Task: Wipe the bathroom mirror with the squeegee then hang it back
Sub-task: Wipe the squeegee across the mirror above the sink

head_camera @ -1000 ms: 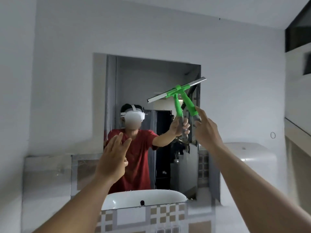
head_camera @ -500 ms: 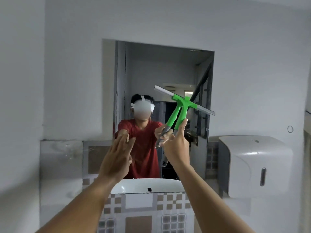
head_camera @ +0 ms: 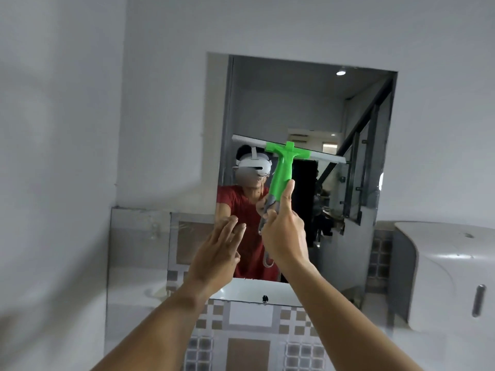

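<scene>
Squeegee work is under way: our green plastic squeegee [head_camera: 282, 170] with its pale rubber blade is raised in front of the rectangular wall mirror [head_camera: 308, 108], near its middle height, blade tilted a little down to the right.

Far left we see only plain grey wall [head_camera: 61, 129]. Moving right, our left hand [head_camera: 217, 253] hovers empty before the mirror's lower left part, fingers straight and loosely spread, holding nothing; we cannot tell whether the fingertips touch the glass. Just right of it, our right hand [head_camera: 285, 236] wraps the squeegee's lower handle, where green gives way to grey, fingers curled tight round it and the thumb laid straight up along the shaft. A small hanging loop dangles below the fist. Under the mirror is a band of brown-and-white patterned tiles [head_camera: 249, 341]. Far right, a white plastic wall dispenser [head_camera: 439, 277] sits beside the mirror.

We judge the wiping is in progress and the hanging-back not yet begun. Risks from here: the tilted blade may press unevenly and leave streaks. Our idle left hand may smear fingerprints across the glass. A wide stroke rightward could knock the blade's end against the mirror's recessed edge or the dispenser.
</scene>
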`<action>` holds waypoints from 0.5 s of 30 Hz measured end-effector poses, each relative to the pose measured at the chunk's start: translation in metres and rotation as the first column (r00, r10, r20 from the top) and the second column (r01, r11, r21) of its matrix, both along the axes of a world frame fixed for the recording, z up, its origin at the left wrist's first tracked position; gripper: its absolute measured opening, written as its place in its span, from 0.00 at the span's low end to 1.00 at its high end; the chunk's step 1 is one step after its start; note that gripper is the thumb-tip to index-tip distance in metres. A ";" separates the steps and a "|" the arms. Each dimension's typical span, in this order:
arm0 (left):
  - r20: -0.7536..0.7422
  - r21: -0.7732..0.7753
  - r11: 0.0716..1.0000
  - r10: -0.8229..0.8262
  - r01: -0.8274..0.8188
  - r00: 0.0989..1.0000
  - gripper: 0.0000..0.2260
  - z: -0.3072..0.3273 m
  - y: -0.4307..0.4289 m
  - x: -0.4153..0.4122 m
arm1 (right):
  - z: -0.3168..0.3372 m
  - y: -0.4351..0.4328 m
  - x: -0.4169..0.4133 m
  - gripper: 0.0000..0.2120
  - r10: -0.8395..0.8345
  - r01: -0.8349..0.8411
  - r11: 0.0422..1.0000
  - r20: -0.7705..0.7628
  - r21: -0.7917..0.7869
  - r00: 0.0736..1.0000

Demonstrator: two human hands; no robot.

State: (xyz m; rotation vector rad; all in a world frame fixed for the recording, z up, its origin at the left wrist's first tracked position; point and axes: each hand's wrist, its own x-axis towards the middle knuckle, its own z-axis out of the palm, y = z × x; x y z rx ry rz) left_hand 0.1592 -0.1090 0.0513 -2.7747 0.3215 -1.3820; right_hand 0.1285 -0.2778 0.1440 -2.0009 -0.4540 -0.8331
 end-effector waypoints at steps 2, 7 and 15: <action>0.003 -0.027 1.000 -0.010 0.010 1.000 0.40 -0.003 -0.001 0.001 | 0.000 -0.008 0.001 0.37 -0.040 0.048 0.991 0.066 -0.126 0.997; 0.035 -0.041 0.999 0.012 -0.010 0.999 0.38 -0.009 -0.005 0.000 | 0.005 -0.031 0.001 0.39 -0.075 0.122 0.957 0.183 -0.264 0.980; 0.052 -0.034 0.998 0.054 -0.053 0.997 0.37 -0.025 -0.002 0.002 | 0.005 -0.072 -0.002 0.44 -0.204 0.300 0.770 0.227 -0.564 0.952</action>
